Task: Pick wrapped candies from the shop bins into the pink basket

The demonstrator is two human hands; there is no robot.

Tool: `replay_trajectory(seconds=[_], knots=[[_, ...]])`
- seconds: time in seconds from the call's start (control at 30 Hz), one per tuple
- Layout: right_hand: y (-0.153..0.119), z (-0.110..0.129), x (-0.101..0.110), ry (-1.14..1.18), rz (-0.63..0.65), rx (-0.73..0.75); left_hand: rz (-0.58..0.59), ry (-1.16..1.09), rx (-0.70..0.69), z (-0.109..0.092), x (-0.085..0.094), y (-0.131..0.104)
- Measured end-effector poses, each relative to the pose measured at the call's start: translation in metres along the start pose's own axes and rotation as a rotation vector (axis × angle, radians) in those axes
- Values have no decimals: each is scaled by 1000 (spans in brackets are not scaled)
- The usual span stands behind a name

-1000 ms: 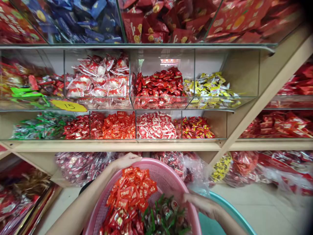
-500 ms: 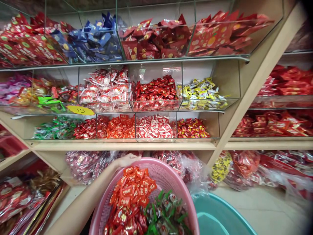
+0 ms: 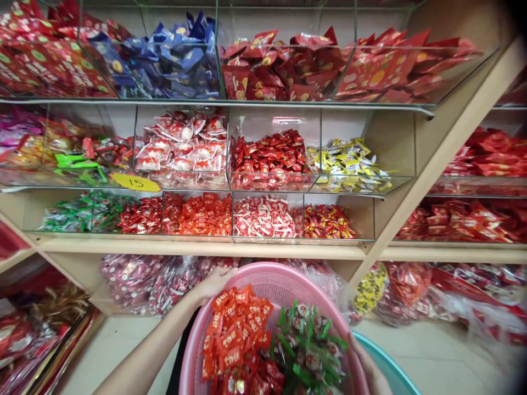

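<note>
Left hand [image 3: 217, 281] and right hand [image 3: 368, 366] hold opposite sides of a pink basket [image 3: 284, 286], low in front of the shelving. Orange-red packets [image 3: 236, 323] and green-ended sweets [image 3: 309, 343] fill it. It partly hides a teal tub [image 3: 393, 366] at right and bagged sweets [image 3: 134, 280] behind; above these runs a wooden ledge [image 3: 197, 248] beneath glass-fronted compartments [image 3: 267, 216].
</note>
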State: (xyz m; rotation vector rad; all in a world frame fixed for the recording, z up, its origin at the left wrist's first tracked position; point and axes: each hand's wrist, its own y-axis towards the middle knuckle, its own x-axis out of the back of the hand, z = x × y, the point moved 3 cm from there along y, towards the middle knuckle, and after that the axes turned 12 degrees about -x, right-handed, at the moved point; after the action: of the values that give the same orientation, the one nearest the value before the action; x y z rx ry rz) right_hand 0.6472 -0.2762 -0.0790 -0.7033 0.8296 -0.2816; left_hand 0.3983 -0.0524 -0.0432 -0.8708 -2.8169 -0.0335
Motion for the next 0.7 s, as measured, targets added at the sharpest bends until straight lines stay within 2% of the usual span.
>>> replay_trajectory(seconds=[0.13, 0.23, 0.4, 0.5, 0.6, 0.7], knots=[[-1, 26, -19, 36, 71, -119, -85, 18, 34, -8, 9, -4], [1, 36, -32, 39, 116, -184, -113, 17, 33, -14, 19, -8], [5, 32, -51, -15, 117, -170, -146, 40, 60, -12, 39, -20], [9, 26, -59, -16, 122, -188, -145, 138, 61, -13, 45, -20], [18, 24, -56, -15, 119, -200, -103, 365, -36, -23, 44, -4], [24, 25, -48, -50, 93, -166, 55, 452, -177, -31, 35, 21]])
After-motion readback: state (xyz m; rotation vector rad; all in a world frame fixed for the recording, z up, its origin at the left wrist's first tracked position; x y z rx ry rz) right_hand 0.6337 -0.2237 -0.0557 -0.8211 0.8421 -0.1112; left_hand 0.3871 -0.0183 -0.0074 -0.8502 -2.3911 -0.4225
